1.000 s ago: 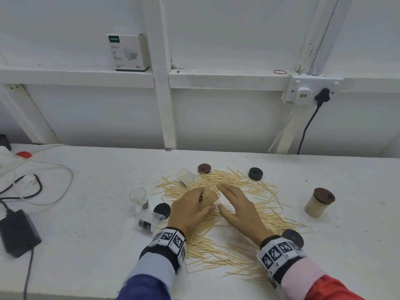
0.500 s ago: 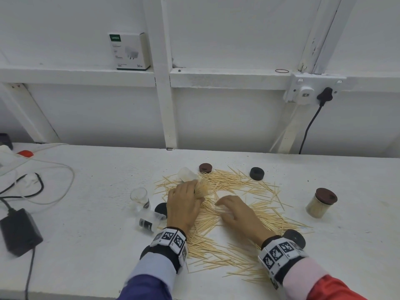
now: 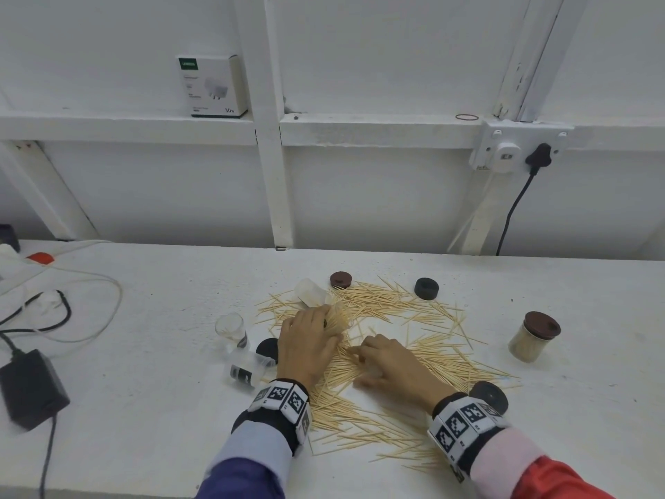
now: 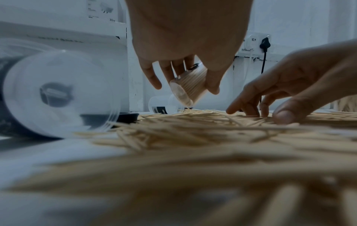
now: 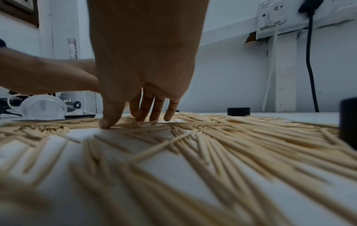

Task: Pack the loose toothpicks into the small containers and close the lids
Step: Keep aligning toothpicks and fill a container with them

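Observation:
Loose toothpicks (image 3: pixel 396 318) are scattered over the white table (image 3: pixel 144 408). My left hand (image 3: pixel 325 324) grips a small clear container (image 4: pixel 193 79) packed with toothpicks and holds it tilted just above the pile. My right hand (image 3: pixel 360 365) is beside it, its bent fingers (image 5: pixel 146 113) and thumb touching the toothpicks. One empty container (image 3: pixel 230 327) stands upright and two lie on their sides (image 3: pixel 248 369) (image 3: pixel 311 291). A brown lid (image 3: pixel 340 279) and three black lids (image 3: pixel 426 288) (image 3: pixel 268 347) (image 3: pixel 489 394) lie loose. A filled container with a brown lid (image 3: pixel 532 336) stands to the right.
A black power adapter (image 3: pixel 28 387) and cables (image 3: pixel 90 304) lie at the left of the table. The white wall rises right behind the pile, with a socket and black plug (image 3: pixel 532 156) and a white box (image 3: pixel 212 86) on a ledge.
My left hand has carried the filled container forward, away from me. My right hand has left the container, drawn back and come down with its fingers on the toothpicks.

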### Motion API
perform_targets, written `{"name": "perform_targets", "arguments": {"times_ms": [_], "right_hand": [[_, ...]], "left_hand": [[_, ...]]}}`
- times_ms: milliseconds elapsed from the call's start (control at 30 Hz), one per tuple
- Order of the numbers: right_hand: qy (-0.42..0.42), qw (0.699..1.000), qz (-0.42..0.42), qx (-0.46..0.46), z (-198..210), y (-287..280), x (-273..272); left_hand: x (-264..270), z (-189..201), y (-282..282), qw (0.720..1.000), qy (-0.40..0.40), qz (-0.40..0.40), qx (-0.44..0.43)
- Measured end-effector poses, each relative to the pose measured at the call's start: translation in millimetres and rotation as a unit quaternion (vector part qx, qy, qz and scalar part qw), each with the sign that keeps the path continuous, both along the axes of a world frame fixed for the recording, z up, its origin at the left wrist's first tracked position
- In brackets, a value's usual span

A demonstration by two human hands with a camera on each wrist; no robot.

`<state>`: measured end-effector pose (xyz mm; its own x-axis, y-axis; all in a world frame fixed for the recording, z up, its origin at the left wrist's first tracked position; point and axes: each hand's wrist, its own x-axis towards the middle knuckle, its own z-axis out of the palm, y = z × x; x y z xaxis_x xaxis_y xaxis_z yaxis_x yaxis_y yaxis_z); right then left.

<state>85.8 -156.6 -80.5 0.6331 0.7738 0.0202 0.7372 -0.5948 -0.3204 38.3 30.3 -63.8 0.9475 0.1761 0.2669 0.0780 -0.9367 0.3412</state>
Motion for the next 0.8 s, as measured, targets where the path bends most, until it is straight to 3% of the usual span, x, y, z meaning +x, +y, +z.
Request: {"name": "perform_targets", "arguments": {"times_ms": [400,600,800], "right_hand": [[-0.102,0.991,-0.080,0.030,5.5,-1.2,-2.7],[-0.089,0.972,-0.195,0.095,10.3,-4.2,-4.7],[-0.063,0.963,-0.235,0.120,12.3,-3.2,-4.4]], "left_hand": [[0.6,-1.1,0.7,1.000,-0.008,-0.011,-0.004],[1.8,-8.2,2.8,0.999,-0.026,0.017,0.043],[4.1,-12.0,4.5,0.999,-0.014,0.009,0.049]]}}
